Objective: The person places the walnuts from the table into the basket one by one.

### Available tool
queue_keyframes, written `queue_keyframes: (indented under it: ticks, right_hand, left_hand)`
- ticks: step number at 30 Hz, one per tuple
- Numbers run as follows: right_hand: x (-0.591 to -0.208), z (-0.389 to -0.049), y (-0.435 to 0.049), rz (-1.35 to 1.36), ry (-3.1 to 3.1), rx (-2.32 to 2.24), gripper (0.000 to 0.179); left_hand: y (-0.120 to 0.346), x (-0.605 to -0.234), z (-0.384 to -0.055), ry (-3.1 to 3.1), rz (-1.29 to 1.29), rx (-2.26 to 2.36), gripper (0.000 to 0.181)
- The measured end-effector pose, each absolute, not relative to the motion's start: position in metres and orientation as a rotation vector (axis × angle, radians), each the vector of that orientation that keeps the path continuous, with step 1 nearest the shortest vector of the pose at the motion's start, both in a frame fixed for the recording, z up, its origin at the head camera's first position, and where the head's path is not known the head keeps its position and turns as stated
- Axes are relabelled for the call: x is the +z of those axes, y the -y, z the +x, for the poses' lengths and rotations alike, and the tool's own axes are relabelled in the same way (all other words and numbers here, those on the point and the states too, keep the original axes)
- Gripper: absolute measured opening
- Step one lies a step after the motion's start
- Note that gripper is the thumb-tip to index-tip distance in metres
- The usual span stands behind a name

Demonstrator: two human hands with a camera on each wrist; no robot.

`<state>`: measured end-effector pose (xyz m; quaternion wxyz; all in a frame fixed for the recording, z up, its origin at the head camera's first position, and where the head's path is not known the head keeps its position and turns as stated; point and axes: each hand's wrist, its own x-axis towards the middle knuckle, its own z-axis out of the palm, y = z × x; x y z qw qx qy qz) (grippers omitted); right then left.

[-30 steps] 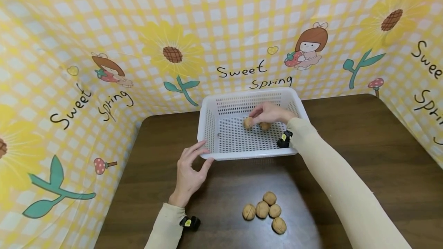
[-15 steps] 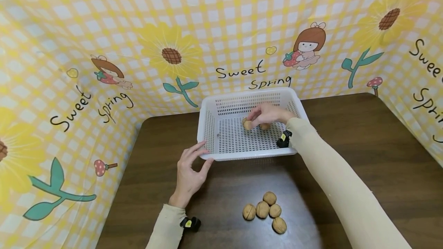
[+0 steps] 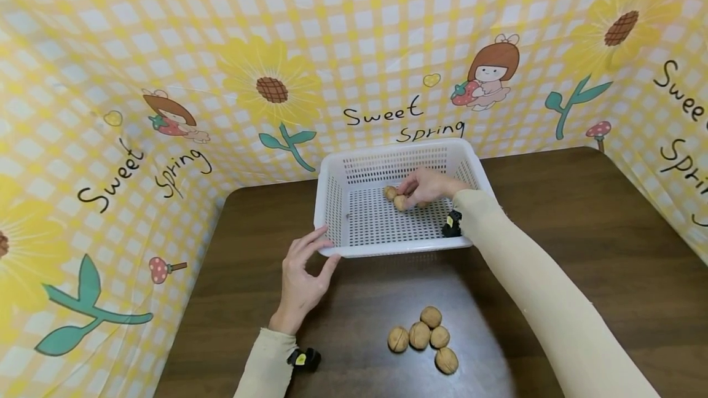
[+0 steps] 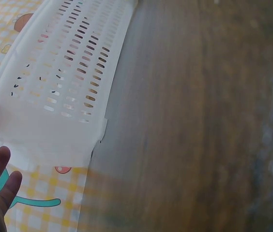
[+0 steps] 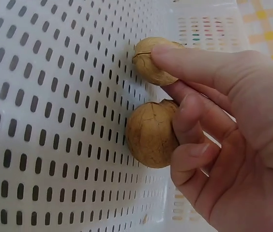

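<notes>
My right hand (image 3: 426, 186) reaches into a white perforated plastic basket (image 3: 398, 245). Between thumb and fingers it pinches a walnut (image 3: 401, 203). Just left of that one, another walnut (image 3: 389, 193) lies on the basket floor, and part of a third shows beneath the hand. In the right wrist view the thumb presses on the pinched walnut (image 5: 157, 60), while a second walnut (image 5: 151, 135) sits against the curled lower fingers. My left hand (image 3: 303, 278) rests its spread fingertips on the basket's near left corner; the left wrist view shows some fingers (image 4: 11, 188) beside the rim.
Several walnuts (image 3: 419, 335) are grouped on the dark wooden table (image 3: 249, 300) in front of the basket. A yellow checked cloth (image 3: 376, 66) with flowers and cartoon figures stands behind the table and along its sides, close to the basket's back wall.
The right hand and the walnut at its thumb have shifted slightly right and nearer, and a walnut left of it now shows apart from the fingers. The left hand stays in place.
</notes>
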<state>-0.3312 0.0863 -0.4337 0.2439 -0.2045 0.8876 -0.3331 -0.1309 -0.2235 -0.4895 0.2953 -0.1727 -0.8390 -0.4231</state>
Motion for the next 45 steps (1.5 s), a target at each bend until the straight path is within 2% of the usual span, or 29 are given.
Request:
queue_keyframes:
  ticks: [12,18,22,27,31,40,45]
  right_hand:
    - [-0.428,-0.330,-0.094,-0.584,-2.427,-0.892,0.048]
    - [-0.390,-0.318,-0.104,-0.609,-2.395,-0.942,0.050]
    - [-0.363,-0.307,-0.111,-0.660,-2.441,-0.968,0.043]
    - [-0.341,-0.281,-0.112,-0.741,-2.581,-0.919,0.035]
    - [-0.340,-0.253,-0.111,-0.907,-2.562,-1.020,0.028]
    - [-0.362,-0.188,-0.099,-1.284,-2.367,-1.166,0.019]
    - [-0.390,-0.160,-0.091,-1.360,-2.278,-1.114,0.020]
  left_hand:
    - [0.219,-0.491,-0.132,2.236,-0.454,-1.147,0.019]
    - [0.218,-0.490,-0.132,2.240,-0.458,-1.158,0.019]
    - [0.220,-0.488,-0.133,2.252,-0.451,-1.161,0.019]
    - [0.222,-0.490,-0.133,2.245,-0.452,-1.152,0.019]
    - [0.223,-0.492,-0.133,2.236,-0.454,-1.155,0.019]
    - [0.224,-0.492,-0.133,2.230,-0.454,-1.137,0.021]
    - [0.223,-0.491,-0.133,2.226,-0.457,-1.142,0.021]
